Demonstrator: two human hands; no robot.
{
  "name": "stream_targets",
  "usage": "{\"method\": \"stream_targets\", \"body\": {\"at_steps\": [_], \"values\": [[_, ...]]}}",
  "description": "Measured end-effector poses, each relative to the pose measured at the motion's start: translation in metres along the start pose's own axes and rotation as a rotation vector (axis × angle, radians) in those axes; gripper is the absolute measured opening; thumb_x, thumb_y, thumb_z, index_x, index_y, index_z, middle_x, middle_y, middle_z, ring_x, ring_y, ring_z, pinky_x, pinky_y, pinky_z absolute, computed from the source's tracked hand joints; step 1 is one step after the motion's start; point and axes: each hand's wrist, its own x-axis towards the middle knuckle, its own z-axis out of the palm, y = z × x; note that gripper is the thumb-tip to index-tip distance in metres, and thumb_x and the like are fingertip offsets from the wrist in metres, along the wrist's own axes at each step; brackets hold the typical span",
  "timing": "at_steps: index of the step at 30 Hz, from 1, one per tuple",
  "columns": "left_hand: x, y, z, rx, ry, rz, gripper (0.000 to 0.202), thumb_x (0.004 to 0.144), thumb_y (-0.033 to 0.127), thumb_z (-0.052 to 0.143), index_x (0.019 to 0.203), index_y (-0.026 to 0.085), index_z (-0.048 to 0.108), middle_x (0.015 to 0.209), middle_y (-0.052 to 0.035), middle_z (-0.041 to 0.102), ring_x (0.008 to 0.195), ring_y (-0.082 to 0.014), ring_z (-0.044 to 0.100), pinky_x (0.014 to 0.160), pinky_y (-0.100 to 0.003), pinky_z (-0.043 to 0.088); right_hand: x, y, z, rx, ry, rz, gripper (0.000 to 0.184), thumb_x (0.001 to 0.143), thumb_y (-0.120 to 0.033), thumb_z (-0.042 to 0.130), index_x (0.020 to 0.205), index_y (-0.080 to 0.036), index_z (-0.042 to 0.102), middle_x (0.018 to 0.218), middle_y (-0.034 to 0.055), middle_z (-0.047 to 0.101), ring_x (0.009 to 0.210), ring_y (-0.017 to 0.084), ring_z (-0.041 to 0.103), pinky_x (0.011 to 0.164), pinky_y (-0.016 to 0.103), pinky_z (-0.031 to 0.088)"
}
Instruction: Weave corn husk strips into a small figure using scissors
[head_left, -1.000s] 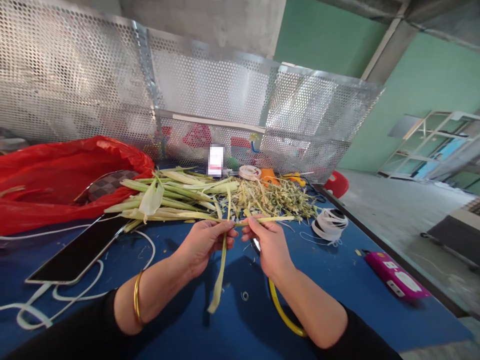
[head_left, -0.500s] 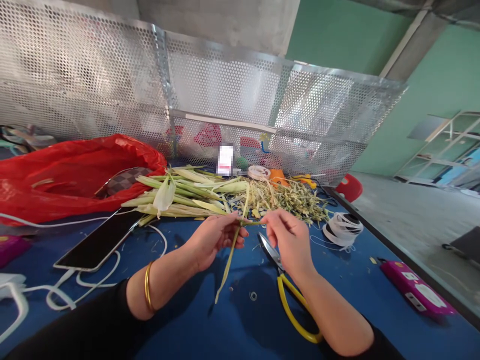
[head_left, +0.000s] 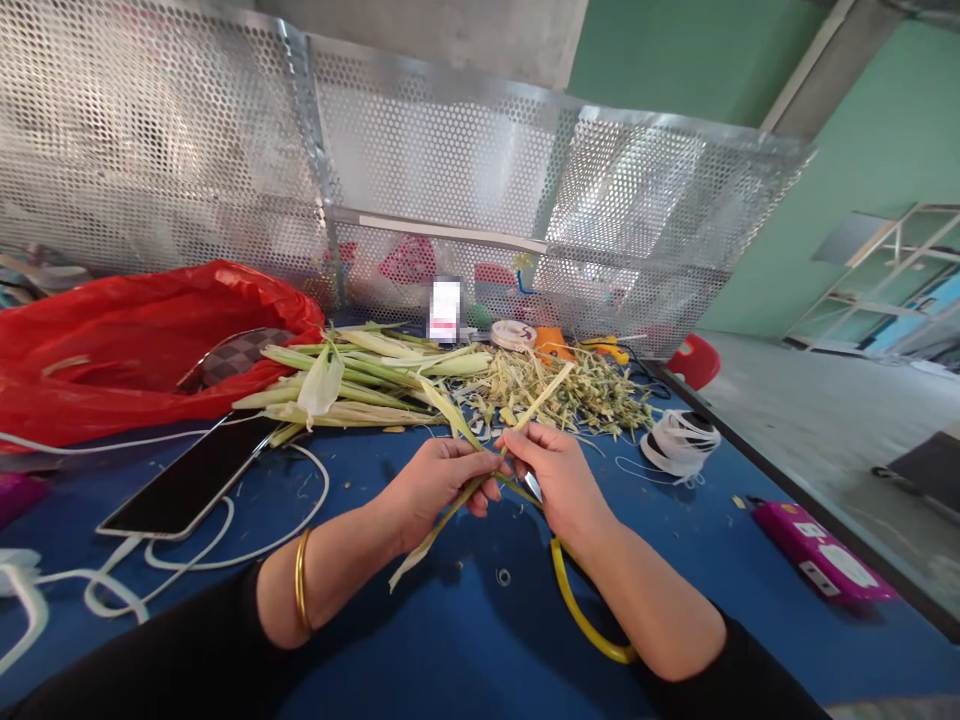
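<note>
My left hand [head_left: 442,482] pinches crossed corn husk strips [head_left: 454,408] over the middle of the blue table. One strip end hangs down toward the lower left; two pale ends point up, apart. Close beside it, my right hand [head_left: 551,470] is closed on the strip that slants up to the right. The fingertips of both hands nearly meet at the crossing. Under my right hand and forearm lie yellow-handled scissors [head_left: 574,605], mostly hidden, with a bit of blade showing. Beyond the hands rests a pile of long corn husks [head_left: 375,385].
Dried husk scraps [head_left: 592,395] are heaped behind my right hand. A spool of white string [head_left: 682,445] and a purple packet [head_left: 821,550] sit to the right. On the left are a phone [head_left: 191,480] with a white cable and a red plastic bag [head_left: 150,380]. A perforated metal screen [head_left: 442,150] stands behind.
My right hand has moved closer to my left and now grips a strip pointing up right. The strips have turned into a crossed shape. The view has shifted slightly.
</note>
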Motion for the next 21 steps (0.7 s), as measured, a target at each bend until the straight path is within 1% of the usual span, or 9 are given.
{"method": "stream_targets", "body": {"at_steps": [4,9,11,13,14,16,18,19,21], "values": [[-0.001,0.002,-0.001,0.028,-0.023,-0.039,0.018,0.070,0.029,0.068,0.070,0.011,0.072,0.054,-0.0024,0.062,0.042,-0.0078,0.051,0.048,-0.020,0.044,0.001,0.003,0.000,-0.025,0.098,-0.046,0.023,0.070,-0.036,0.067,0.059,-0.017,0.066,0.046,-0.0050,0.044,0.047,0.009,0.037,0.050,0.025,0.029],[-0.002,0.002,-0.002,0.030,-0.070,-0.073,0.018,0.071,0.028,0.069,0.075,0.011,0.072,0.059,-0.0030,0.063,0.046,-0.0083,0.053,0.051,-0.020,0.046,0.001,0.001,0.001,-0.077,0.119,-0.080,0.022,0.072,-0.036,0.065,0.060,-0.017,0.065,0.047,-0.0051,0.044,0.047,0.010,0.040,0.050,0.025,0.032],[-0.003,0.003,-0.001,-0.011,-0.077,-0.070,0.019,0.072,0.029,0.068,0.076,0.011,0.072,0.062,-0.0033,0.063,0.049,-0.0089,0.054,0.055,-0.022,0.048,0.003,-0.002,-0.003,-0.151,0.081,-0.070,0.027,0.076,-0.041,0.062,0.062,-0.017,0.065,0.049,-0.0037,0.048,0.048,0.011,0.043,0.051,0.025,0.034],[-0.004,0.005,0.000,-0.066,-0.082,-0.076,0.019,0.073,0.028,0.065,0.077,0.010,0.071,0.064,-0.0032,0.062,0.051,-0.0094,0.055,0.060,-0.025,0.050,0.004,-0.007,-0.009,-0.314,0.076,-0.083,0.039,0.081,-0.048,0.055,0.057,-0.018,0.063,0.049,-0.0016,0.051,0.047,0.012,0.045,0.051,0.027,0.034],[-0.005,0.007,0.000,-0.086,-0.083,-0.080,0.018,0.074,0.026,0.064,0.078,0.010,0.071,0.063,-0.0028,0.061,0.051,-0.0095,0.054,0.062,-0.026,0.051,0.004,-0.010,-0.013,-0.431,0.116,-0.128,0.045,0.083,-0.050,0.052,0.053,-0.018,0.060,0.049,-0.0008,0.051,0.047,0.013,0.045,0.052,0.027,0.033],[-0.005,0.009,0.000,-0.092,-0.079,-0.076,0.017,0.073,0.023,0.062,0.080,0.010,0.070,0.061,-0.0016,0.059,0.050,-0.0092,0.052,0.063,-0.027,0.051,0.003,-0.015,-0.018,-0.678,0.249,-0.298,0.049,0.086,-0.049,0.049,0.048,-0.019,0.055,0.050,0.0004,0.051,0.049,0.013,0.045,0.054,0.028,0.032],[-0.005,0.009,0.000,-0.043,-0.079,-0.054,0.017,0.072,0.022,0.060,0.079,0.010,0.070,0.060,-0.0012,0.057,0.050,-0.0095,0.051,0.060,-0.027,0.050,0.000,-0.020,-0.019,-0.805,0.299,-0.475,0.039,0.086,-0.043,0.053,0.056,-0.019,0.060,0.059,0.0016,0.055,0.055,0.013,0.048,0.057,0.028,0.033],[-0.004,0.008,0.000,-0.007,-0.082,-0.037,0.016,0.072,0.023,0.060,0.076,0.011,0.069,0.060,-0.0014,0.057,0.050,-0.0101,0.051,0.059,-0.027,0.050,-0.001,-0.022,-0.018,-0.808,0.253,-0.519,0.031,0.085,-0.040,0.055,0.063,-0.019,0.064,0.066,0.0025,0.058,0.060,0.014,0.051,0.058,0.027,0.035],[-0.003,0.004,0.001,0.065,-0.094,-0.005,0.015,0.072,0.025,0.058,0.067,0.012,0.066,0.059,-0.0013,0.057,0.051,-0.0113,0.052,0.056,-0.027,0.049,-0.002,-0.022,-0.015,-0.752,0.080,-0.493,0.019,0.083,-0.036,0.059,0.078,-0.021,0.069,0.079,0.0036,0.063,0.070,0.016,0.056,0.058,0.026,0.037]]}}
